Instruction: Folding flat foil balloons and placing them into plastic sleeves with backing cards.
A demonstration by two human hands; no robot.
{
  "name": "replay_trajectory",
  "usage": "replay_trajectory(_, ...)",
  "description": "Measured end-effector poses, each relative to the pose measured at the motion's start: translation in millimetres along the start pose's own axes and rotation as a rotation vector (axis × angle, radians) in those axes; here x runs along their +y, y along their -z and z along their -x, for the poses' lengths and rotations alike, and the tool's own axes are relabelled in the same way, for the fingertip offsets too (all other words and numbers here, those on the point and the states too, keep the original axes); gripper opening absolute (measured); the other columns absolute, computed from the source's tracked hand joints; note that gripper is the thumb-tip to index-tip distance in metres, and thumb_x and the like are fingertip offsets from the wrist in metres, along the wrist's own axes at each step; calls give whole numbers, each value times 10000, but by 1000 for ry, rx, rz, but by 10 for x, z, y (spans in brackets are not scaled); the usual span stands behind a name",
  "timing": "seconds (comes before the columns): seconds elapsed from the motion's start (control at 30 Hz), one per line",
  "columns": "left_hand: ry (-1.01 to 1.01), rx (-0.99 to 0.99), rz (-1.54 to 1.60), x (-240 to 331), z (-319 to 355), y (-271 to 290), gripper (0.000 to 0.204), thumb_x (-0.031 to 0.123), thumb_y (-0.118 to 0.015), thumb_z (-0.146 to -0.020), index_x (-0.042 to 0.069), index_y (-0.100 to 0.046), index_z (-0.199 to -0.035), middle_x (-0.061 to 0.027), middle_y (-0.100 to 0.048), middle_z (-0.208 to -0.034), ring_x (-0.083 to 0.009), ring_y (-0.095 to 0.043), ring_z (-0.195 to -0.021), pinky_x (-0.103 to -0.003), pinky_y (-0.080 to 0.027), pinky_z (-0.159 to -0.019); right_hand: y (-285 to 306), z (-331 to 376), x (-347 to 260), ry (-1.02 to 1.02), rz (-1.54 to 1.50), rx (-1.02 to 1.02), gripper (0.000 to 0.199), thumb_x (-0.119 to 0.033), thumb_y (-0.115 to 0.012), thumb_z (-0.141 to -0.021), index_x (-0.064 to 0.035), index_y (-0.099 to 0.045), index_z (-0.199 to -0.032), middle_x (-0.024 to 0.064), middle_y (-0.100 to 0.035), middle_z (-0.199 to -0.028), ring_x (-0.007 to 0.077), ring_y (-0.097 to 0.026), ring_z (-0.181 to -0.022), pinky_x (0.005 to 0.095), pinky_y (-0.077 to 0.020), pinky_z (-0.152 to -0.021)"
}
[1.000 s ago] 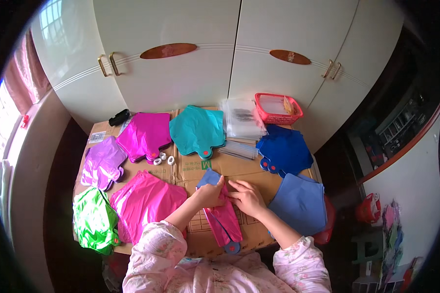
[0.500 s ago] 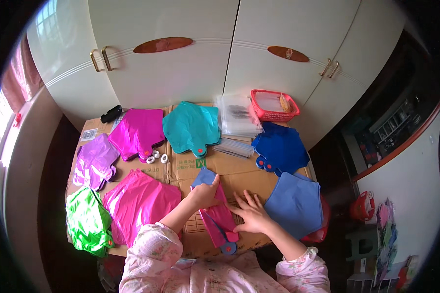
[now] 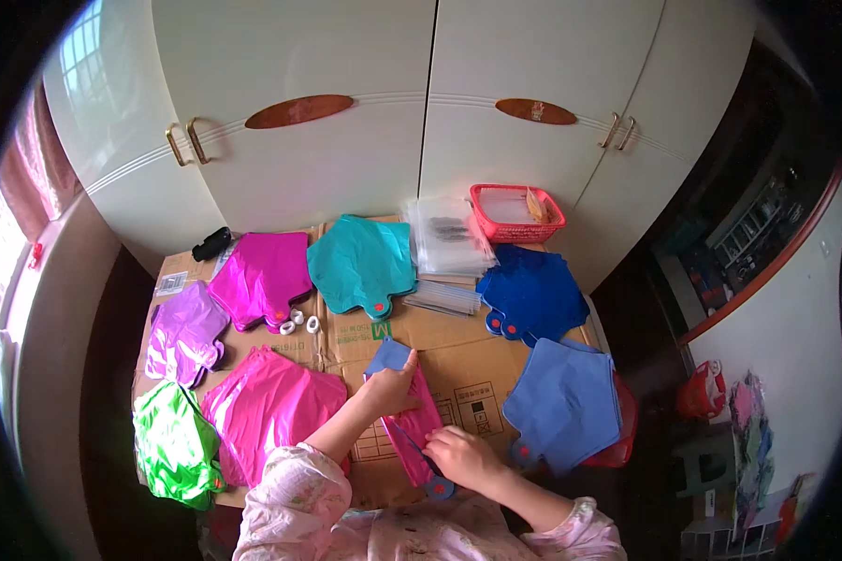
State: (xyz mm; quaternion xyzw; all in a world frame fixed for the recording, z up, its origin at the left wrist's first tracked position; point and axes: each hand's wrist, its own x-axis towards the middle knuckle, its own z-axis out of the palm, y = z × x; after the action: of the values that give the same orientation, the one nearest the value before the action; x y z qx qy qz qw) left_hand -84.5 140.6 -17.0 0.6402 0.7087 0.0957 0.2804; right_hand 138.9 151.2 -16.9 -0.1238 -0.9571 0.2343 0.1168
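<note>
Lying on flattened cardboard (image 3: 458, 360) at the near middle of the tabletop: one folded foil balloon (image 3: 412, 411), pink with a blue layer showing at its far corner and a blue round tab at its near end.

Left hand (image 3: 390, 391): fingers together, pressed flat on the balloon's far half; whether they pinch the foil cannot be told. Right hand (image 3: 460, 458): closed over the balloon's near end beside the tab, fingertips hidden under the hand, grip not readable. The balloon's middle is partly covered by both hands, and its full outline cannot be made out.

Around it, flat foil balloons in stacks:
- hot pink stack (image 3: 269, 407), just left of the left forearm
- green stack (image 3: 173, 449), at the near left corner, hanging over the edge
- lilac stack (image 3: 185, 329), far left
- magenta stack (image 3: 264, 276), far side
- teal stack (image 3: 365, 264), far middle
- dark blue stack (image 3: 531, 292), far right
- pale blue stack (image 3: 566, 402), right, overhanging a red object mostly hidden beneath it

Small items: white rings (image 3: 299, 324) near the magenta stack; a pile of clear plastic sleeves (image 3: 449, 238) beside a red mesh basket (image 3: 515, 211), contents too small to tell; a black object (image 3: 211, 243) at the far left corner, kind unclear.

Room: cream cupboard doors (image 3: 421, 103) with brass handles behind the tabletop; a window at the far left, cut off by the lens rim; dark floor on the right with blurred clutter.
</note>
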Motion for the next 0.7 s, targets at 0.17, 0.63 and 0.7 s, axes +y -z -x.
replay_trajectory(0.17, 42, 142, -85, 96, 95, 40, 808, 268, -691, -758, -28, -275, -1385, -183, -652, -841, -301, -664, -784, -404, -529, -696, -212, 6, -146, 20, 123, 208, 292, -75, -537, -757, 17, -604, -1026, 123, -579, -1033, 257, -565, -971, 344, -510, -819)
replay_trajectory(0.63, -229, 212, -179, 219, 295, -259, 612, 414, -400, -953, -59, -397, -1342, -212, -342, -1444, -340, -300, -1358, -420, -249, -1112, -369, 44, -36, 57, 105, 247, 282, -96, -520, -802, 40, -610, -1032, 170, -586, -1152, 292, -544, -1104, 364, -437, -973)
replay_trajectory(0.7, -205, 239, -218, 93, 180, -254, 603, 387, -403, -946, -46, -372, -1366, -196, -338, -1452, -313, -295, -1366, -414, -247, -1111, -341, 16, -59, 58, 98, 241, 276, -89, -513, -804, 36, -606, -1031, 168, -579, -1170, 291, -537, -1123, 363, -435, -978)
